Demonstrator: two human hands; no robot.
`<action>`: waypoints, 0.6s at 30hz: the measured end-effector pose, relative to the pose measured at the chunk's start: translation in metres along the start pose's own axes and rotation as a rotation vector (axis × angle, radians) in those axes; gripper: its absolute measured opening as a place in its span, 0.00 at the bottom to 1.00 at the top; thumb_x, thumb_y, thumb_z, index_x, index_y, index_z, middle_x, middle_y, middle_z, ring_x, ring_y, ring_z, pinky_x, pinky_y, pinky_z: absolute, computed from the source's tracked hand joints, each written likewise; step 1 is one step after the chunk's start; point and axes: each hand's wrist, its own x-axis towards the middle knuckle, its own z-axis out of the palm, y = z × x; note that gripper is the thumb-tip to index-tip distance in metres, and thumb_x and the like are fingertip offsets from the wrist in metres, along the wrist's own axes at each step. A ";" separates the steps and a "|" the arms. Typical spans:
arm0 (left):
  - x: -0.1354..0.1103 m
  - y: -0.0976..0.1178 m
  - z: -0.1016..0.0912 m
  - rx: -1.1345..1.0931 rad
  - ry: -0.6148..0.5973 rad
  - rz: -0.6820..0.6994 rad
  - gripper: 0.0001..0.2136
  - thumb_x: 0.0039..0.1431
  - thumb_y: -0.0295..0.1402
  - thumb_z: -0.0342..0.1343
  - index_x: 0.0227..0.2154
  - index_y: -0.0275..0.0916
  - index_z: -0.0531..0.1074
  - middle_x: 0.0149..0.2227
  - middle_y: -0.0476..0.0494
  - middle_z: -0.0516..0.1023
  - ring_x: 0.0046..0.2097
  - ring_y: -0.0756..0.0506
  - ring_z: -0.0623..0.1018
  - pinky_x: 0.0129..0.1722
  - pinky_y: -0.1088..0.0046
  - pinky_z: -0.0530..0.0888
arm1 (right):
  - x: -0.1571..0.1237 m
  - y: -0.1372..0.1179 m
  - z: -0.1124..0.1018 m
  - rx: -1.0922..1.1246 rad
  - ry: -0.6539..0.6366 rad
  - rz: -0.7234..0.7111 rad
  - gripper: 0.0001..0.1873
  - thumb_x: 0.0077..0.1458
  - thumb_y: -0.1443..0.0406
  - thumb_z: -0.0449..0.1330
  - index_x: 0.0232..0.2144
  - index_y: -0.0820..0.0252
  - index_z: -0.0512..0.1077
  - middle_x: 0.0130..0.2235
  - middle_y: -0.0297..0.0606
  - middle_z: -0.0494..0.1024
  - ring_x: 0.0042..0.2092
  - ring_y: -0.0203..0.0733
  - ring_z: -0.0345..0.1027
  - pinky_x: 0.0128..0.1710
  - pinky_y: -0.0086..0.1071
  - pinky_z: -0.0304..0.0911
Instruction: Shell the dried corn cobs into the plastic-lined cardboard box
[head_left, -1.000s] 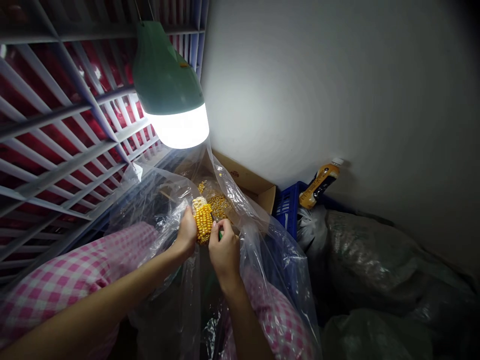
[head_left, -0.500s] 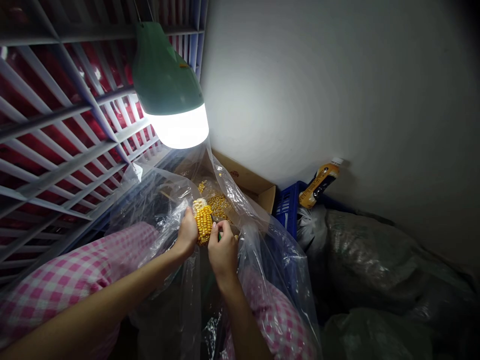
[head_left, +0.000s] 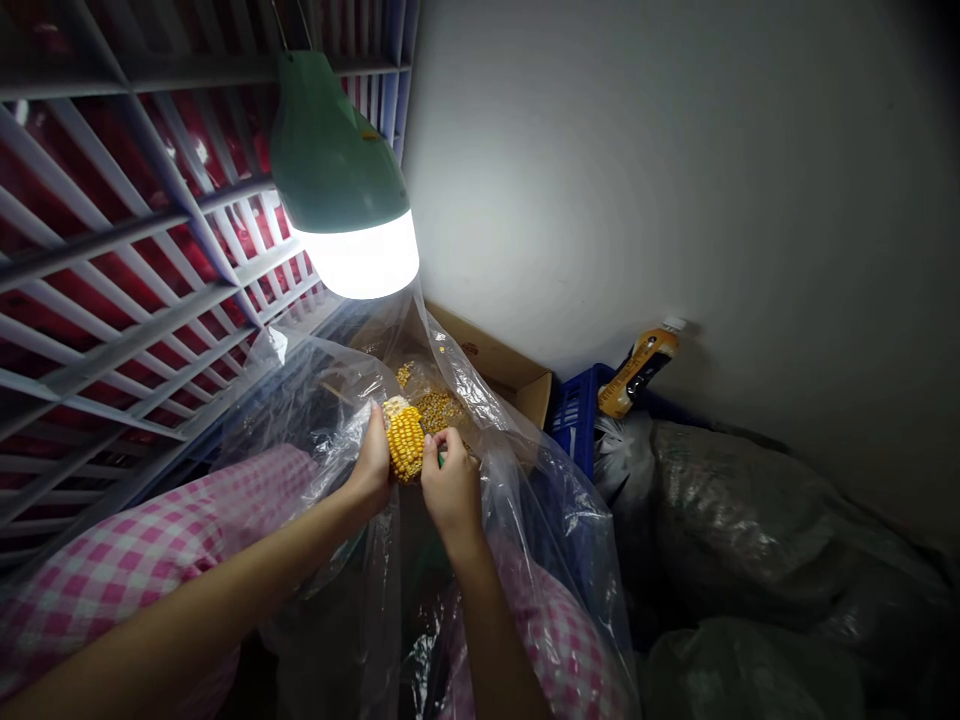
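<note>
My left hand (head_left: pixel 373 458) is closed around the left side of a corn cob (head_left: pixel 406 443), its yellow kernels facing me and a pale bared patch at its upper end. My right hand (head_left: pixel 452 483) is pinched on a small tool with a bit of green showing between the fingers; its dark tip meets the cob's right side. Most of that tool is hidden by my fingers. Behind the cob, loose corn kernels (head_left: pixel 441 408) lie in a clear plastic bag (head_left: pixel 517 455) spread open around both hands.
A lit green lamp (head_left: pixel 341 150) hangs at upper left before a slatted plastic crate (head_left: pixel 180 215). Behind the bag stands a cardboard box (head_left: pixel 499 365). To the right are a blue crate (head_left: pixel 577 400), a drink bottle (head_left: pixel 641 368) and a stuffed sack (head_left: pixel 750 500).
The cob has tilted and shifted slightly left in my left hand. My right hand has moved a little up and to the right along the cob's side.
</note>
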 end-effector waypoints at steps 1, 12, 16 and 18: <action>0.000 0.001 0.000 0.012 -0.042 0.027 0.21 0.57 0.49 0.40 0.32 0.36 0.69 0.23 0.46 0.73 0.24 0.48 0.74 0.23 0.75 0.70 | 0.001 -0.001 -0.002 -0.054 0.003 -0.016 0.09 0.56 0.64 0.47 0.31 0.58 0.65 0.28 0.36 0.75 0.30 0.39 0.68 0.26 0.26 0.50; -0.005 -0.001 0.000 0.249 0.004 0.200 0.28 0.37 0.37 0.65 0.42 0.39 0.60 0.30 0.49 0.72 0.28 0.51 0.73 0.28 0.76 0.69 | -0.007 -0.006 -0.002 -0.358 -0.037 -0.084 0.12 0.59 0.63 0.43 0.40 0.56 0.64 0.28 0.38 0.77 0.27 0.42 0.70 0.23 0.27 0.49; -0.004 -0.002 0.000 0.266 -0.011 0.255 0.23 0.39 0.38 0.64 0.38 0.38 0.62 0.30 0.50 0.71 0.28 0.52 0.72 0.29 0.77 0.69 | -0.009 -0.008 -0.004 -0.345 -0.049 -0.082 0.12 0.59 0.63 0.43 0.39 0.56 0.64 0.27 0.39 0.77 0.27 0.43 0.70 0.23 0.28 0.49; -0.002 0.000 0.000 0.246 0.000 0.285 0.22 0.40 0.38 0.63 0.38 0.38 0.62 0.31 0.49 0.70 0.29 0.52 0.72 0.29 0.77 0.69 | -0.009 -0.008 -0.006 -0.314 -0.047 -0.081 0.12 0.59 0.63 0.43 0.40 0.56 0.65 0.27 0.39 0.77 0.27 0.43 0.70 0.23 0.28 0.49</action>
